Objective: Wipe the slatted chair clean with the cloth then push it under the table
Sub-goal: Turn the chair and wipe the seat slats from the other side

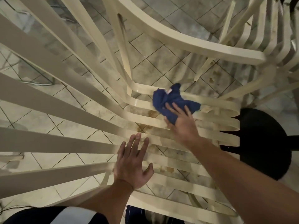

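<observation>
A cream slatted plastic chair [210, 139] fills the view, its seat slats running across the middle and its back slats fanning out to the left. Brown stains mark several seat slats. My right hand [182, 125] presses a crumpled blue cloth [173, 101] onto the far seat slats, thumb and fingers closed on the cloth's near part. My left hand [132, 164] lies flat on the near seat slats, fingers spread, holding nothing.
A second cream slatted chair [262, 33] stands at the upper right. A black round base [265, 143] sits on the floor right of the seat. Stained tiled floor [153, 62] shows between the slats. A metal frame [38, 83] lies at left.
</observation>
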The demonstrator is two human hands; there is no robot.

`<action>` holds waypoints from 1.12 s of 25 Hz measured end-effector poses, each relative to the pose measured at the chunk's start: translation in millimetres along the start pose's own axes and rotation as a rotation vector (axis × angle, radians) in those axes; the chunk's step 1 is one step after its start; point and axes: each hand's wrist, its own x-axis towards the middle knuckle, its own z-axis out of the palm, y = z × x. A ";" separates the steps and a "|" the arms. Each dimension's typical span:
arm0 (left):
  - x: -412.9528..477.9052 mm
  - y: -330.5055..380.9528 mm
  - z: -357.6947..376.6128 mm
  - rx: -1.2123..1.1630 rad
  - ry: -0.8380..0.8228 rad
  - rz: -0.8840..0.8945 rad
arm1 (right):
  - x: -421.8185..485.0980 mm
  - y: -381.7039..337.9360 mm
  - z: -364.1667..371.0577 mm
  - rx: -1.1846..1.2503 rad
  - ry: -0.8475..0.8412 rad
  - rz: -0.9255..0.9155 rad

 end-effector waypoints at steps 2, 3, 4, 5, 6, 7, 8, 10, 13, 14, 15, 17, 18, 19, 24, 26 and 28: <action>-0.3 1.0 0.2 -0.003 0.004 -0.003 | -23.0 -10.1 17.5 -0.010 -0.002 -0.057; -0.1 1.8 0.0 0.005 0.001 -0.006 | -30.5 -9.8 26.0 -0.015 0.016 -0.063; 0.2 2.7 -0.7 0.013 -0.006 -0.008 | -33.6 -7.7 33.1 -0.041 0.042 -0.050; 0.5 2.8 -1.5 0.019 -0.011 -0.009 | -33.0 -7.6 35.2 -0.082 0.077 -0.035; 0.9 2.7 -2.3 0.026 -0.012 -0.011 | -28.5 -5.6 37.1 -0.136 0.152 -0.021; 1.2 2.8 -2.6 0.037 -0.012 -0.013 | -23.1 -3.4 37.5 -0.201 0.206 -0.007; 1.2 2.8 -2.5 0.046 -0.013 -0.015 | -18.0 -1.7 37.1 -0.249 0.236 0.010; 0.1 3.0 -1.9 0.043 -0.010 -0.011 | -11.2 1.2 34.3 -0.296 0.202 0.046; -0.5 3.4 -1.3 0.037 -0.009 -0.018 | -9.4 0.1 26.2 -0.293 0.111 0.067; -0.5 3.3 -1.2 0.041 -0.013 -0.020 | -9.1 0.9 24.6 -0.283 0.082 0.066; -0.9 3.2 -1.0 0.048 -0.018 -0.021 | -9.4 2.4 21.6 -0.270 0.057 0.065; -0.9 2.8 -1.0 0.060 -0.025 -0.022 | -16.0 8.8 13.1 -0.274 0.052 0.081; -0.6 2.3 -0.9 0.063 -0.025 -0.023 | -22.7 14.8 8.8 -0.289 0.054 0.101; -0.6 2.2 -0.7 0.062 -0.023 -0.022 | -31.3 22.8 2.5 -0.311 0.045 0.126; -1.3 2.2 0.6 0.060 -0.005 -0.009 | -91.4 96.9 -28.1 -0.299 0.158 0.243; -0.9 2.1 0.6 0.064 -0.002 -0.005 | -113.2 133.1 -31.4 -0.291 0.240 0.282; -0.3 2.8 0.2 0.062 -0.002 -0.001 | -121.3 143.7 -31.0 -0.180 0.268 0.365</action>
